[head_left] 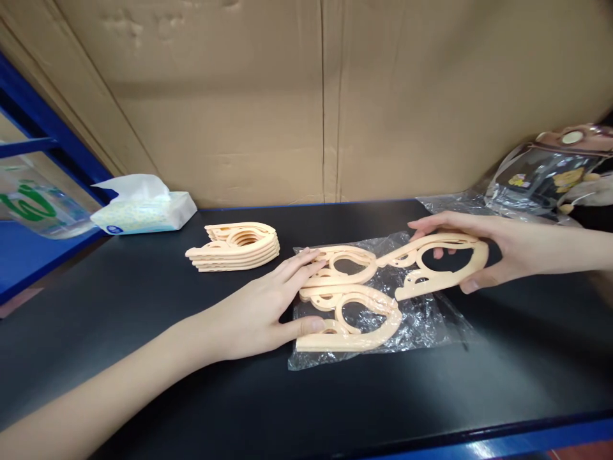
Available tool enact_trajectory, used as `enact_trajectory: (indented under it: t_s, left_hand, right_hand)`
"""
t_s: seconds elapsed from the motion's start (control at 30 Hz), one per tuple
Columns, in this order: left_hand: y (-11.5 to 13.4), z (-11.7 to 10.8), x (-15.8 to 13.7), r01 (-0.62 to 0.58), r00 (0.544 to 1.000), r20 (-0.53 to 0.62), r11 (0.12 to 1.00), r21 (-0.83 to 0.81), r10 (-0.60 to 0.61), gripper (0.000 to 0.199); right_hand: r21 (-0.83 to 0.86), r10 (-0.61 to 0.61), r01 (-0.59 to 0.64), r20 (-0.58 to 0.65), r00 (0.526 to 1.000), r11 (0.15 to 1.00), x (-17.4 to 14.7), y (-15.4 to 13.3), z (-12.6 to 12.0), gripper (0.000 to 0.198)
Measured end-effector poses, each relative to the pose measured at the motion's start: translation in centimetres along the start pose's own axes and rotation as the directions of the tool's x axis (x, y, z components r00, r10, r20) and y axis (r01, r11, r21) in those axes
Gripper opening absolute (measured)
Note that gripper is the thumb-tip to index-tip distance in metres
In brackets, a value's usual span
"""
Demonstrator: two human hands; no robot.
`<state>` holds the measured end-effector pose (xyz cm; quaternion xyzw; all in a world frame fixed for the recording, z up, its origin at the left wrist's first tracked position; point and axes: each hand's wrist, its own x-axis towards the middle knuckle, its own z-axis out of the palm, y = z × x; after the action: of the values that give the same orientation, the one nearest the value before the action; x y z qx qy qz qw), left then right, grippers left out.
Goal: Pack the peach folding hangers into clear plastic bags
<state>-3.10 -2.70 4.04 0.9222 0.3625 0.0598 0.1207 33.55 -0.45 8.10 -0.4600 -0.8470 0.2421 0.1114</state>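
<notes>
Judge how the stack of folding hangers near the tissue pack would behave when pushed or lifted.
The hanger stack may slide apart when pushed, as no band or wrap shows around its layers. It probably won't roll, since the pieces lie flat. Each is likely fairly stiff: the matching hanger in the right hand shows no visible sagging.

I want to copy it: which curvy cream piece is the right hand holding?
The rightmost cream piece, gripped near its rounded end by the right hand. The other pieces lie partly under the left hand or in the stack further left.
</notes>
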Motion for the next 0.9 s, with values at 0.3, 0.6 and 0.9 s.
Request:
enact_trajectory:
  t_s: [0.3,0.6,0.9]
  left_hand:
    - [0.3,-0.2,0.1,0.044,0.998,0.054,0.999,-0.027,-0.042,0.077]
    - [0.2,0.1,0.0,0.004,1.0,0.011,0.999,-0.032,-0.004,0.074]
    - [0.4,0.1,0.3,0.073,0.997,0.016,0.994,-0.078,-0.072,0.072]
  right_hand:
    - [0.349,-0.012,0.028,-0.049,0.999,0.937,2.1,-1.9,5.8,0.096]
    - [0.152,-0.066,0.06,0.037,0.997,0.987,1.7,0.9,3.0,0.096]
    - [0.191,-0.122,0.141,-0.104,0.987,0.971,2.6,-1.5,6.0,0.081]
